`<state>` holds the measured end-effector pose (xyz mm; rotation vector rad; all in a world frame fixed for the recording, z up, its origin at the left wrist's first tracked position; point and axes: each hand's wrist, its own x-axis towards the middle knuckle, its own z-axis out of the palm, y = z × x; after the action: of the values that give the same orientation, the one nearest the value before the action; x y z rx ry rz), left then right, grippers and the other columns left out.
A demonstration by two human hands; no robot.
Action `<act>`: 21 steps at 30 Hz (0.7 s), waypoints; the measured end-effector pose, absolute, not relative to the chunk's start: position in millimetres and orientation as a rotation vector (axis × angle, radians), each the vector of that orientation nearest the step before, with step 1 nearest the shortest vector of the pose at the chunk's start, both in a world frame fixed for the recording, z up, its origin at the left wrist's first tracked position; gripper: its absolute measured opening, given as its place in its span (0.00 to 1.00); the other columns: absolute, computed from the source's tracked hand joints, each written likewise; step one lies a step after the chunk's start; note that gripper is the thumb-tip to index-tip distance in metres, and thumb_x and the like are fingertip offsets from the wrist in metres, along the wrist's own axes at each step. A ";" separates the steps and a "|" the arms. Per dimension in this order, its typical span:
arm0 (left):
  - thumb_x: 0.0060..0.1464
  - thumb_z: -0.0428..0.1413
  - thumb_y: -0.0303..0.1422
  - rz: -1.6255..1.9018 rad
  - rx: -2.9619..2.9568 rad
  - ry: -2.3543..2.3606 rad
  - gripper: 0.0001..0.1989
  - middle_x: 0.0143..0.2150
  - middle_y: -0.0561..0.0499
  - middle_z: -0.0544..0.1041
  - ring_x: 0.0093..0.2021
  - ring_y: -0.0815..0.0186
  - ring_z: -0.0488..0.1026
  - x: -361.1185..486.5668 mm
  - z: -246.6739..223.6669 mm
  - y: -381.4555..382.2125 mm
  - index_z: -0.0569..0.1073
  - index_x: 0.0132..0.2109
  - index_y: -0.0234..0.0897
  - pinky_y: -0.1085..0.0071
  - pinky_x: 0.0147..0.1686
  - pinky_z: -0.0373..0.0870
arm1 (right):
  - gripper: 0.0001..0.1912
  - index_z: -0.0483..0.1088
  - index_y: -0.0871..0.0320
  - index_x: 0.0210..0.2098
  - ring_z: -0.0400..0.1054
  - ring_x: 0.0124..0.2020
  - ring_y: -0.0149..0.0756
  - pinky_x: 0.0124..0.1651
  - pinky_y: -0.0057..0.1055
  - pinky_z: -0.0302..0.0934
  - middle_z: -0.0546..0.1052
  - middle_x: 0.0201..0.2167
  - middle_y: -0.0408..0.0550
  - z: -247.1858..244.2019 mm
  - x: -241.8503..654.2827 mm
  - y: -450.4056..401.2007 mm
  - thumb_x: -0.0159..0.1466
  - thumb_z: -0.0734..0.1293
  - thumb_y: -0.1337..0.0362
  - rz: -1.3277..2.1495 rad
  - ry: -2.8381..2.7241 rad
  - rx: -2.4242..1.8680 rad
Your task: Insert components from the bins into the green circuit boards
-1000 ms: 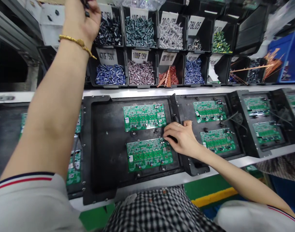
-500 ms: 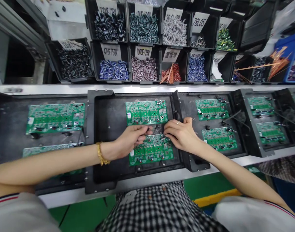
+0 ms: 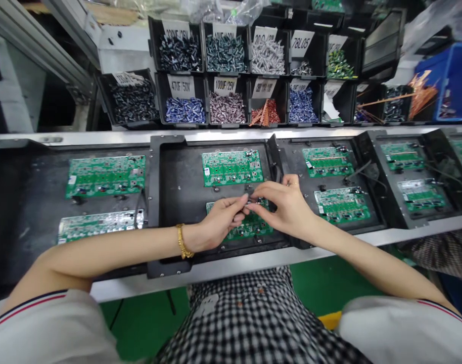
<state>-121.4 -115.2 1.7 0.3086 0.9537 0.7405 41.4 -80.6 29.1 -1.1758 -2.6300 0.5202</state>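
Observation:
My left hand (image 3: 224, 222) is closed, its thumb and fingers pinched together over the lower green circuit board (image 3: 249, 228). Whatever it holds is too small to name. From the right, my right hand (image 3: 286, 205) brings its bent thumb and forefinger to the left fingertips, curled around something tiny that I cannot make out. Both hands cover much of the lower board. Just beyond them lies the upper circuit board (image 3: 233, 169), flat in the black tray (image 3: 178, 167) and fitted with small parts.
Bins of loose components stand behind the metal rail (image 3: 216, 135), among them a bin of blue capacitors (image 3: 185, 110) and one of purplish capacitors (image 3: 227, 108). Neighbouring trays hold more boards, such as a left board (image 3: 105, 176) and a right board (image 3: 340, 205). A blue crate (image 3: 456, 81) is at far right.
My right hand has left the lower board's upper right corner and moved left to meet my left hand's fingertips. The trays and bins have shifted in view.

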 end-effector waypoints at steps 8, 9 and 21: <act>0.63 0.44 0.24 0.676 0.121 0.905 0.13 0.27 0.51 0.65 0.22 0.77 0.60 -129.3 12.8 -104.6 0.69 0.33 0.26 0.80 0.22 0.57 | 0.12 0.69 0.59 0.32 0.66 0.38 0.36 0.37 0.36 0.38 0.77 0.38 0.48 30.4 51.9 -100.5 0.67 0.57 0.63 0.136 -2.656 -1.396; 0.63 0.42 0.22 0.700 0.118 0.911 0.12 0.26 0.51 0.65 0.22 0.76 0.61 -130.2 12.2 -100.5 0.69 0.34 0.26 0.80 0.23 0.59 | 0.11 0.69 0.59 0.32 0.65 0.39 0.37 0.37 0.36 0.38 0.76 0.40 0.48 26.7 54.6 -101.4 0.66 0.58 0.64 0.124 -2.653 -1.452; 0.62 0.51 0.34 0.915 0.181 0.974 0.14 0.18 0.59 0.55 0.15 0.79 0.47 -122.4 5.6 -81.4 0.71 0.31 0.28 0.80 0.15 0.43 | 0.07 0.68 0.61 0.31 0.58 0.46 0.45 0.36 0.37 0.41 0.70 0.41 0.54 -4.3 59.5 -92.5 0.59 0.58 0.70 0.187 -2.721 -1.580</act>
<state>-122.4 -81.4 5.6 0.1805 0.9736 0.9150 59.5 -92.5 -4.3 -1.5798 -2.7211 0.1869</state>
